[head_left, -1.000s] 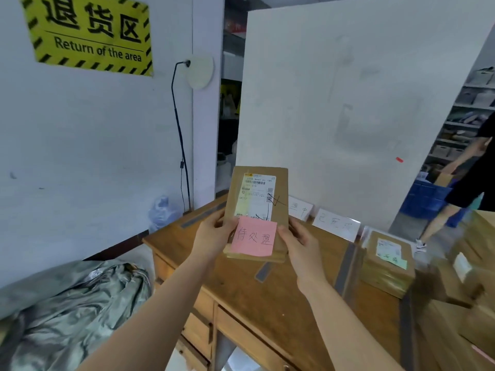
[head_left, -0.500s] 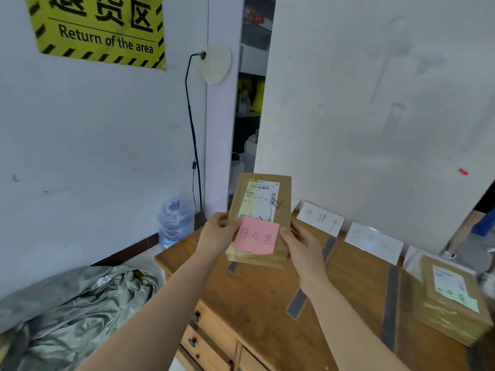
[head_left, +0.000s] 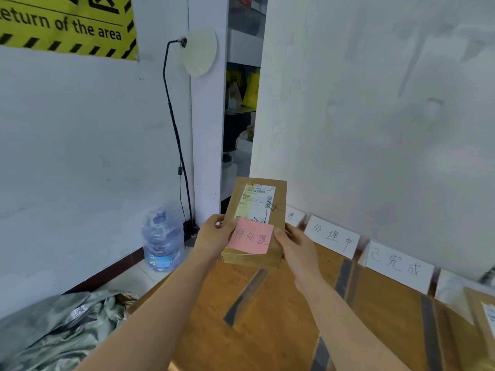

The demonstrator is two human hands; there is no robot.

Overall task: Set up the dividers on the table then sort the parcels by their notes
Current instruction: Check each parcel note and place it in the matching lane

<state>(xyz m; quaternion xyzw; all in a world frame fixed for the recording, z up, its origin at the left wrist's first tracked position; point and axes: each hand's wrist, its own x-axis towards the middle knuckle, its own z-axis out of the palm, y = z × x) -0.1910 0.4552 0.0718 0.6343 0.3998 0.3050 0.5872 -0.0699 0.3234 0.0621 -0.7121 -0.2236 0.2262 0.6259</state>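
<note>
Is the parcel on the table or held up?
Held up: left hand and right hand grip the parcel by its lower sides, clear above the table.

A yellow, black-striped wall sign (head_left: 67, 25) reads "eturn of the area", its first letter cut off at the frame edge. A pink note (head_left: 250, 236) on a parcel (head_left: 280, 199) says 待处理; the shipping label (head_left: 257, 202) carries a barcode and print too small to read. On the desk (head_left: 267, 330), one white card (head_left: 332, 236) reads 处理中, the next card (head_left: 396, 263) 已完成, and a half-hidden card (head_left: 293, 216) shows only 理.
</note>
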